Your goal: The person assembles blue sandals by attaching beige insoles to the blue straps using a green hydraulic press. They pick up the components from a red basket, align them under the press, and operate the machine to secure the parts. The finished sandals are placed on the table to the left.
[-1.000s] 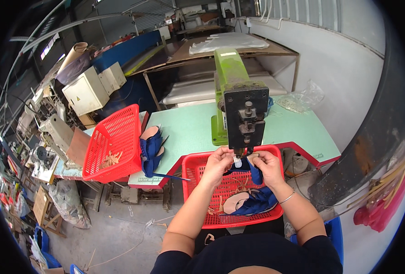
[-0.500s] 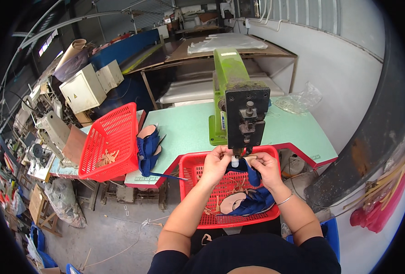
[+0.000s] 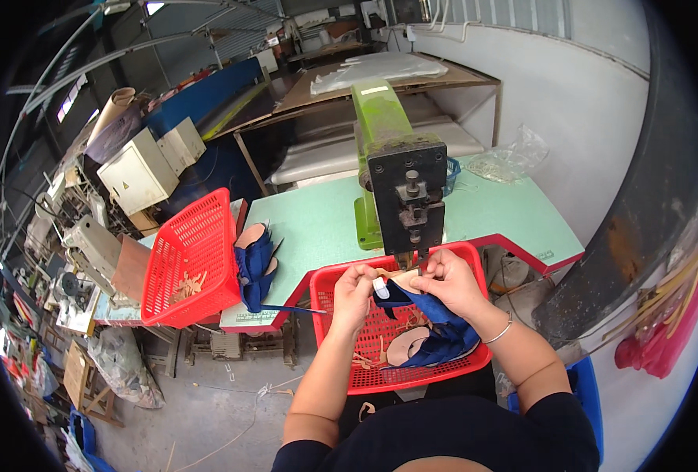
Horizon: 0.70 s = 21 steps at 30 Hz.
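Observation:
My left hand [image 3: 353, 297] pinches one end of a blue shoe upper [image 3: 439, 315] with a beige lining, beside a small white tag [image 3: 380, 288]. The fingers of my right hand [image 3: 453, 282] close on the beige edge further right. Between both hands the upper is stretched out, just in front of and below the black head [image 3: 408, 197] of a green post machine [image 3: 382, 114]. Blue pieces hang down into the red basket [image 3: 349, 381] beneath, where a beige sole-shaped piece [image 3: 408, 346] and thin beige scraps lie.
The green tabletop [image 3: 302, 216] surrounds the machine. On its left stand a second red basket [image 3: 191, 259] with beige scraps and a stack of blue shoe uppers [image 3: 256, 271]. A clear plastic bag [image 3: 514, 157] lies at the back right. A thick dark pillar [image 3: 616, 236] rises on the right.
My hands have come slightly away from the machine's lower tip with the upper. My left hand has moved left and down, and more of the beige lining shows.

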{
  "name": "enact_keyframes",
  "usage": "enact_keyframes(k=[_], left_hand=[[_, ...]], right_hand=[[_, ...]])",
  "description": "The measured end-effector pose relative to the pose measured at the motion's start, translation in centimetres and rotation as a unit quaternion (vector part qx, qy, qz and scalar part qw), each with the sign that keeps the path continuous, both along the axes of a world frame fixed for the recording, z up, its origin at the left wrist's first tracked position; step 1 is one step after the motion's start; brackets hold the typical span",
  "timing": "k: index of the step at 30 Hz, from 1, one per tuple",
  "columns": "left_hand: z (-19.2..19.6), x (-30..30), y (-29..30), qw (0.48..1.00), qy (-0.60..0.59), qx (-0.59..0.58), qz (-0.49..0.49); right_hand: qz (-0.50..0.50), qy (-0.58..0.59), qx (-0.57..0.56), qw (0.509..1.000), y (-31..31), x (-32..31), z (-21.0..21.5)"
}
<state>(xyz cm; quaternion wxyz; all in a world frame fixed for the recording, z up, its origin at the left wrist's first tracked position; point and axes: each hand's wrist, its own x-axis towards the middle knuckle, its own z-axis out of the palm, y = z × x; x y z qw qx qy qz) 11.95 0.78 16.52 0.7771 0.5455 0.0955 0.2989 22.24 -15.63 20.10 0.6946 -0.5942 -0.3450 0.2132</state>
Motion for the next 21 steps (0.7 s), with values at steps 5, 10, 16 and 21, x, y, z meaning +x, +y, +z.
enact_keyframes(k=[5, 10, 16, 21], left_hand=[[-1.6, -1.4, 0.3, 0.998, 0.006, -0.052, 0.033], [-3.6, -4.7, -0.5, 0.996, -0.026, -0.078, 0.042], [-6.9, -7.7, -3.6, 0.998, -0.068, -0.018, 0.009], [-7.7, -8.8, -3.1, 0.993, -0.112, -0.033, 0.002]], right_hand=[[-0.028, -0.054, -0.050, 0.997, 1.0, -1.1, 0.9], [-0.063, -0.311, 0.013, 0.948, 0.7, -2.2, -2.9], [-0.056, -0.621, 0.086, 0.777, -1.1, -5.1, -7.3], [-0.052, -0.652, 0.086, 0.752, -0.9, -5.9, -8.7]])
